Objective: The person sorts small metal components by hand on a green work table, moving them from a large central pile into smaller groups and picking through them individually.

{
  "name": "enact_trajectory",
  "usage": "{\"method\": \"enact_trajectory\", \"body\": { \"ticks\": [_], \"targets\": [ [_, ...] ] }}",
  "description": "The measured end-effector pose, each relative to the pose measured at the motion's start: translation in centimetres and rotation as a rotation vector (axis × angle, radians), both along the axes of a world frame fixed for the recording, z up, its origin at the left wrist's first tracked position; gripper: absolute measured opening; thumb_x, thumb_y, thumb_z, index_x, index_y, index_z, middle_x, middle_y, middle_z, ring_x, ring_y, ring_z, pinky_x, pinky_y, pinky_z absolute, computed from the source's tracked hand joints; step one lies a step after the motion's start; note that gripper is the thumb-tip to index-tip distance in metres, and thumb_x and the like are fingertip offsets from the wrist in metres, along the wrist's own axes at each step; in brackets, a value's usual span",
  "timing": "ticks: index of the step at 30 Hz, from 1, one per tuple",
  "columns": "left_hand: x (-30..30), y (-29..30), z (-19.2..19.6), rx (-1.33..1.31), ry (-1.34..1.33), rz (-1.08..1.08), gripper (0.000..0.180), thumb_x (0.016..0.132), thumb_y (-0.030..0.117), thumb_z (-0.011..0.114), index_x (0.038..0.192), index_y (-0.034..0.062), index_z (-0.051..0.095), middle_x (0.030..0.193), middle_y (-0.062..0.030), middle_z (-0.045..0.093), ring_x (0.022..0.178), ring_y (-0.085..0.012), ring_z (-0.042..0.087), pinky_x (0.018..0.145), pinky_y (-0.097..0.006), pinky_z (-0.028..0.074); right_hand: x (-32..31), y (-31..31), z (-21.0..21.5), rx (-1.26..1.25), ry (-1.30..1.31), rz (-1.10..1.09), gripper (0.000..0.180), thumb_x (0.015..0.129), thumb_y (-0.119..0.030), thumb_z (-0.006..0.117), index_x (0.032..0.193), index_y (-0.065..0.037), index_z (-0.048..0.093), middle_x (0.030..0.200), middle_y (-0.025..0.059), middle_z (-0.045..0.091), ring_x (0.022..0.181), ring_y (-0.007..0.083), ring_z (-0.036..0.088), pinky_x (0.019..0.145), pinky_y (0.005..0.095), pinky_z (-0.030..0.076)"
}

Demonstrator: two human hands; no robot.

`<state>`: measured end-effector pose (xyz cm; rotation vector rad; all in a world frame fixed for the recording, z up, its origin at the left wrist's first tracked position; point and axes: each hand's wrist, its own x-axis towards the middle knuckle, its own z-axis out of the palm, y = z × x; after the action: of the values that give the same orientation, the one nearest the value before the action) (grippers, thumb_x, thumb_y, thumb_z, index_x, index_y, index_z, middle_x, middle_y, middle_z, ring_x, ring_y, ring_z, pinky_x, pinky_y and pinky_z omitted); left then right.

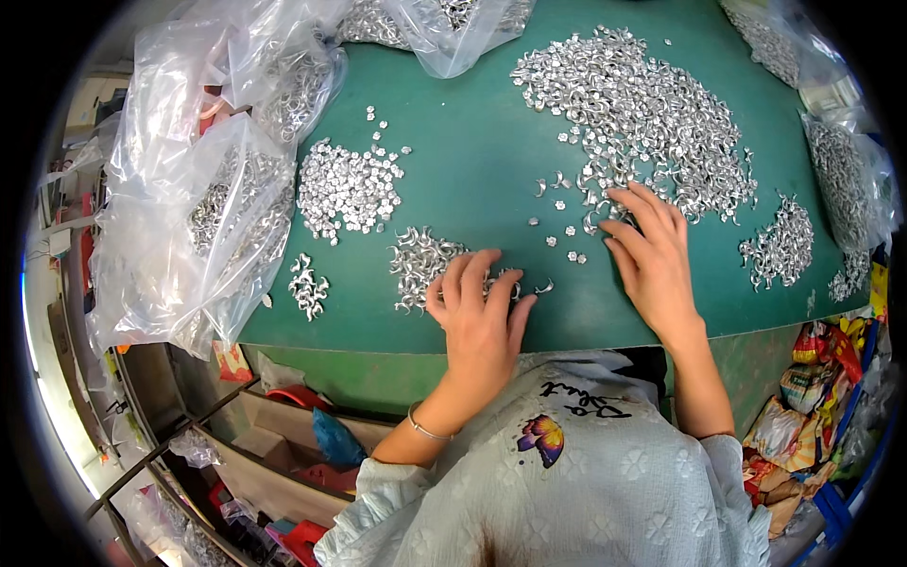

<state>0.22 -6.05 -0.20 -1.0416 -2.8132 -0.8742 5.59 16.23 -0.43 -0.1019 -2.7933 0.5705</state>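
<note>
My left hand (479,300) lies palm down with fingers apart over a small pile of curved silver metal pieces (422,267), covering its right side. My right hand (654,257) reaches with parted fingers to the lower edge of a large mixed heap (661,123) of silver pieces, some curved like little hooks, some flower-shaped. Its fingertips touch the heap's edge. Between the hands lie a few loose flower-shaped pieces (577,257). Further left is a pile of flower-shaped silver pieces (350,187). Anything under the fingers is hidden.
The green tabletop (453,151) carries a small cluster of curved pieces (308,287) at left and another pile (778,244) at right. Clear plastic bags (189,217) of silver pieces crowd the left side; others (846,175) stand at right. Below the table is an open drawer (274,444).
</note>
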Motion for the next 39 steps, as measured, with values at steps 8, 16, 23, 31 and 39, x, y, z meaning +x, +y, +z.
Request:
{"method": "enact_trajectory", "body": {
  "ticks": [8, 16, 23, 31, 39],
  "targets": [
    [-0.1, 1.5, -0.9, -0.022, 0.024, 0.06, 0.024, 0.08, 0.012, 0.072, 0.1, 0.008, 0.061, 0.122, -0.0142, 0.049, 0.122, -0.0374, 0.043, 0.105, -0.058, 0.023, 2.5, 1.3, 0.1, 0.09, 0.0, -0.07, 0.023, 0.08, -0.006, 0.07, 0.103, -0.005, 0.067, 0.128, 0.0103, 0.058, 0.126, 0.0308, 0.05, 0.101, 0.0445, 0.036],
    [-3.2, 3.0, 0.8, 0.02, -0.025, -0.083, 0.043, 0.083, 0.0, 0.064, 0.124, 0.0046, 0.054, 0.127, -0.0178, 0.048, 0.122, -0.0382, 0.045, 0.102, -0.051, 0.034, -1.8, -0.8, 1.5, -0.053, -0.013, 0.069, 0.05, 0.078, -0.019, 0.076, 0.125, -0.01, 0.06, 0.135, 0.0096, 0.053, 0.132, 0.035, 0.043, 0.108, 0.0492, 0.033],
    [-7.5, 7.3, -0.2, 0.006, -0.165, -0.345, 0.043, 0.081, -0.008, 0.06, 0.123, 0.0, 0.055, 0.122, -0.0186, 0.05, 0.105, -0.0369, 0.052, 0.093, -0.042, 0.045, -0.3, 2.3, -0.3, -0.034, -0.096, 0.172, 0.041, 0.081, -0.015, 0.073, 0.12, -0.012, 0.062, 0.13, 0.0084, 0.055, 0.129, 0.0288, 0.046, 0.105, 0.0466, 0.036],
    [-3.1, 7.5, -0.1, 0.182, -0.253, -0.428, 0.03, 0.079, -0.009, 0.062, 0.108, -0.0018, 0.062, 0.107, -0.0136, 0.057, 0.095, -0.033, 0.055, 0.087, -0.041, 0.044, 2.9, 4.8, -0.1, 0.046, 0.024, -0.155, 0.028, 0.079, -0.006, 0.071, 0.106, -0.008, 0.066, 0.124, 0.0104, 0.056, 0.125, 0.0326, 0.05, 0.102, 0.0485, 0.033],
    [-1.9, 6.4, 0.7, 0.064, -0.163, -0.223, 0.039, 0.079, -0.004, 0.068, 0.116, 0.0002, 0.06, 0.116, -0.0147, 0.053, 0.102, -0.0328, 0.053, 0.087, -0.042, 0.043, 2.6, 0.1, 0.3, 0.019, -0.11, -0.135, 0.054, 0.08, -0.022, 0.073, 0.13, -0.006, 0.057, 0.145, 0.0145, 0.043, 0.141, 0.0385, 0.031, 0.112, 0.0579, 0.023]
  ]
}}
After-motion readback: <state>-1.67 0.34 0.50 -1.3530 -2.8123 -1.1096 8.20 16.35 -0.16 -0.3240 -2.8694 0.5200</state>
